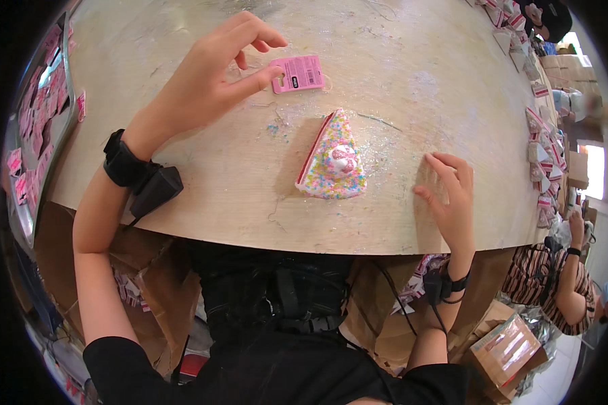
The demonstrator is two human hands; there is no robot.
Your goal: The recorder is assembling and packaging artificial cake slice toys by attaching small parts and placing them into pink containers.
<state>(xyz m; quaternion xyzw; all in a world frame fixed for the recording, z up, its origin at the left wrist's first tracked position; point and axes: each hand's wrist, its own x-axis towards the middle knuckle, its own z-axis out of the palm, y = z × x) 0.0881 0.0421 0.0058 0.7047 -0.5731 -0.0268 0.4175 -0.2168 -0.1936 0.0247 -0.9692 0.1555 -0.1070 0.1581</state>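
Note:
A toy cake slice (334, 158) with a pink side, white top, coloured sprinkles and a swirl-like topping lies on the table, its tip pointing away from me. Beyond it is a small pink printed tag (300, 73) with a hanging hole. My left hand (216, 71) hovers at the tag's left, thumb tip overlapping its edge, the other fingers spread apart from the thumb. Whether the thumb touches the tag I cannot tell. To the right of the slice, my right hand (449, 192) rests by the tabletop with fingers loosely curved and nothing between them.
A tray (64, 128) of pink tags stands at the far left. Glitter and loose threads litter the wooden table (216, 202). Several more cake slices (544, 155) line the right edge. Cardboard boxes (503, 354) sit below, and a person in a striped top (537, 273) works at the right.

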